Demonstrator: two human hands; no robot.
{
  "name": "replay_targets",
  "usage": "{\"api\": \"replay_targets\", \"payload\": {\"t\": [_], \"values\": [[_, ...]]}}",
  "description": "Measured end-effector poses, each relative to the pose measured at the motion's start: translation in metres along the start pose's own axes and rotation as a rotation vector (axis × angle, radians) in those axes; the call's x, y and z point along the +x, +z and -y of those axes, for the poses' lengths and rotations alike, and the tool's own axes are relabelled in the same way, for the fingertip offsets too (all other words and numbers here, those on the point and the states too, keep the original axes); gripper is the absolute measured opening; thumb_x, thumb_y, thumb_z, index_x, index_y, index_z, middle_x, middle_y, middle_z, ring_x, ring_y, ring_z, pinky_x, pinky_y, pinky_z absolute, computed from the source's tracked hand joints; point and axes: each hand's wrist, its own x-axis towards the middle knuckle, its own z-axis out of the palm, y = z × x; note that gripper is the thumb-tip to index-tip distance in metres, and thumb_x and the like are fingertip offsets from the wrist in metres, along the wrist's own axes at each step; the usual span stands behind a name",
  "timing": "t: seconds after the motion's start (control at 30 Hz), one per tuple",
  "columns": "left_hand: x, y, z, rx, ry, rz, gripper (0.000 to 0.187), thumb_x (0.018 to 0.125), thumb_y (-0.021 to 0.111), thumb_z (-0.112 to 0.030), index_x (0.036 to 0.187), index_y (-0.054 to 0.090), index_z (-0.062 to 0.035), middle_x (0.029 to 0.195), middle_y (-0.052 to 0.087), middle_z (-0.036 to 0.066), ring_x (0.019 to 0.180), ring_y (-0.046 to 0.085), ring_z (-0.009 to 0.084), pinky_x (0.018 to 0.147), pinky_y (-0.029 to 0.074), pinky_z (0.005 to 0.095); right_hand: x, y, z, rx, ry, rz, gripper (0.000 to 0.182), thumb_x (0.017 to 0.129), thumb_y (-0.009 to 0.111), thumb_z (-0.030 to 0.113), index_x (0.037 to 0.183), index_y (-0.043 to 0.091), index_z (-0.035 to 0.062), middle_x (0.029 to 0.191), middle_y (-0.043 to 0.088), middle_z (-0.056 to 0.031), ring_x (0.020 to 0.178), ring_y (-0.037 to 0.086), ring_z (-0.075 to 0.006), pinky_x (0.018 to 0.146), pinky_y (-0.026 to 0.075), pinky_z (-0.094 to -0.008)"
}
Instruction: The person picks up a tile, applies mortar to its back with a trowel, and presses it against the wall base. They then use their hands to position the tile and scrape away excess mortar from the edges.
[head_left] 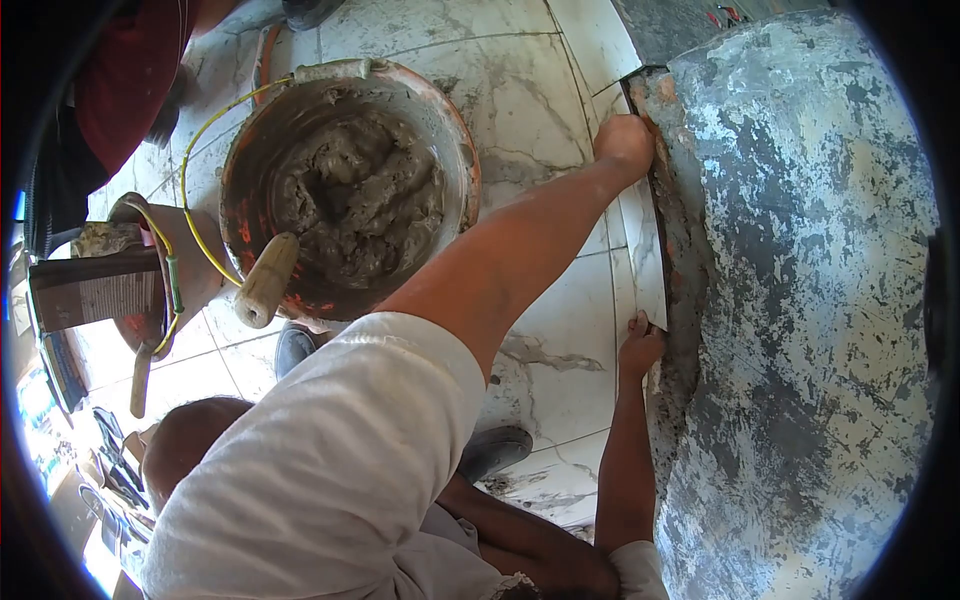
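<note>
Right of frame centre, the tile strip [643, 245] is gripped by the left hand [626, 143] above, the right hand [641, 347] below — both ends should be aligned evenly.

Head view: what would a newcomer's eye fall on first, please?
Probably the big bucket of wet-looking grey mix at upper left, with a handle at its lower left. Next, the left hand and right hand on a marbled strip, beside the patchy surface at right.

ok so I count two buckets [458, 150], two wooden handles [267, 281], one tile strip [645, 245], one left hand [626, 146], one right hand [641, 350]
</note>
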Motion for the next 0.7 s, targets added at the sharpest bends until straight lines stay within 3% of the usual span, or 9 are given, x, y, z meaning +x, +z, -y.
{"api": "replay_targets", "payload": {"t": [0.6,0.7], "values": [[0.006,0.011,0.01,-0.042,0.116,-0.091,0.042,0.087,0.048,-0.032,0.077,0.066,0.0046,0.083,0.064,0.024,0.082,0.063,0.0378,0.077,0.052,0.0411,-0.003,-0.001,0.003,-0.005,-0.03,-0.028,0.035,0.091,0.056,0.023,0.07,0.061,-0.0044,0.064,0.063,-0.0126,0.058,0.061,-0.0219,0.055,0.048,-0.0329],[0.007,0.011,0.007,-0.048,0.057,-0.081,0.042,0.087,0.049,-0.033,0.078,0.066,0.0045,0.084,0.064,0.024,0.082,0.064,0.0376,0.077,0.052,0.0409,-0.004,0.0,0.008,0.024,-0.001,-0.044,0.035,0.091,0.056,0.022,0.07,0.061,-0.0043,0.064,0.063,-0.0128,0.058,0.061,-0.0221,0.054,0.047,-0.0334]]}}
